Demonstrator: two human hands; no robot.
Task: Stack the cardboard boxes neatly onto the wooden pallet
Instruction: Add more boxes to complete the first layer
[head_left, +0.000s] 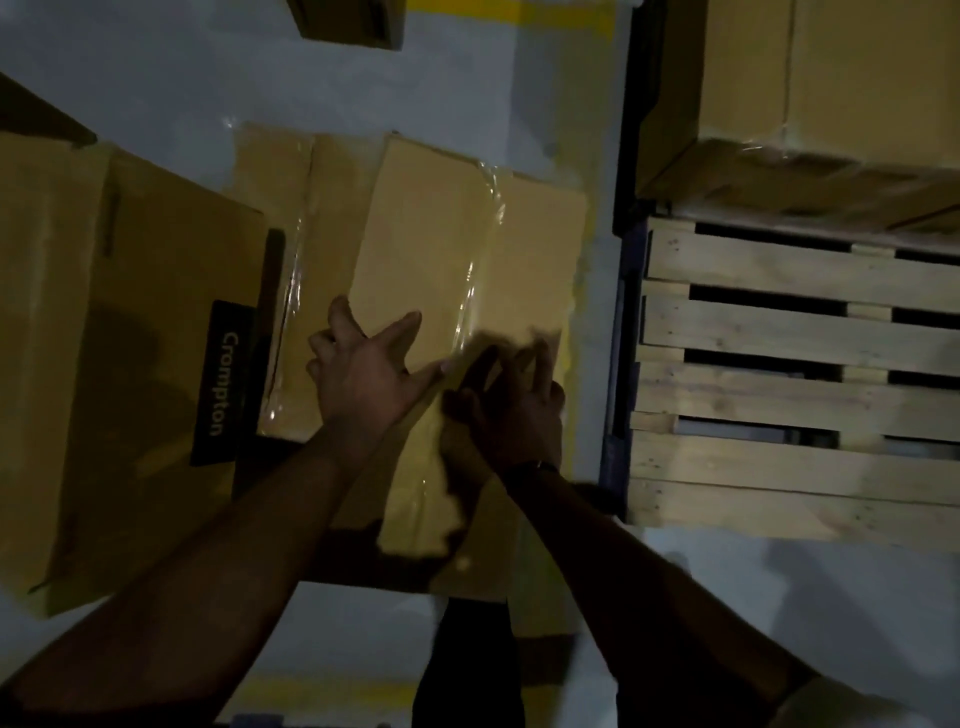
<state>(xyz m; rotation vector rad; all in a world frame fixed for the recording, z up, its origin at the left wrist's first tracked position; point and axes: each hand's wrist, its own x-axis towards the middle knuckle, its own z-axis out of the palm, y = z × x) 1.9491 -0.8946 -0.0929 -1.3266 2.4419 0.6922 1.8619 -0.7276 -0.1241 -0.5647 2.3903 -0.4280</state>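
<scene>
The pallet (779, 332) takes up the right side, its pale slats running across the view. A dark blue rail (621, 332) runs along its left edge. On its far end sits a stacked box (753, 78), closed, with clear tape across its near edge. What it holds cannot be seen.

Well to the left of the pallet, on the grey floor, stands the biggest carton, the Crompton box (130, 312). Its flaps are shut and a black label bearing that name faces up.

Between that carton and the pallet, just beside the blue rail, lies the middle box (426, 234), sealed with a glossy tape seam down its top. It looks slightly skewed to the pallet's edge.

Touching its side away from the pallet is a taped box (270, 171), also sealed. Beyond both, level with the pallet's far end, a dark box corner (348, 21) pokes into view beside a yellow floor line (519, 13).

Both hands are on the middle box's top. The left hand (363, 374) has its fingers spread; whether the outer ones hook over the edge cannot be told. The right hand (514, 410), on the pallet side and in shadow, lies with straight, splayed fingers, gripping nothing. A dark band (540, 465) shows at its wrist.
</scene>
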